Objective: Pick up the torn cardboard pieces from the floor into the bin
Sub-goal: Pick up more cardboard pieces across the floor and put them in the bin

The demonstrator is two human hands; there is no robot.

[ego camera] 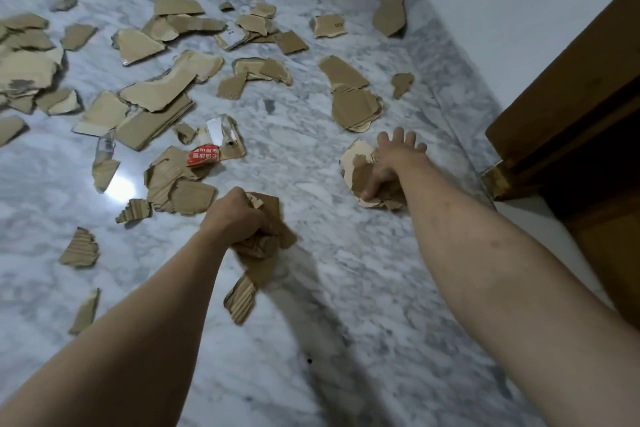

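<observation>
Left hand (235,215) is closing into a fist around a bunch of torn pieces (263,243), held above the marble floor (363,322). Its fingers are curling tight on the cardboard; brown edges are sticking out past the knuckles on the far side, and a corrugated strip (240,300) is hanging down below the fist toward the wrist side.

Right hand (391,163) is pressing down on a crumpled piece (363,177) lying on the floor. Four fingers (403,139) are spreading apart and pointing away, past the far edge of the piece; the thumb is reaching down along the near-left side, its tip touching the pale torn edge. The piece is sitting under the palm and to the thumb side; cannot tell whether it is actually pinched or only pinned flat.

Just beyond the right fingertips a larger folded piece (353,104) is lying flat, not touching them. To the left of the left fist, near but apart, a stack with a red printed label (204,154) is resting on the floor. Many more scattered pieces (156,90) are lying well beyond both hands. A wooden door (568,107) is standing to the right of the right forearm
</observation>
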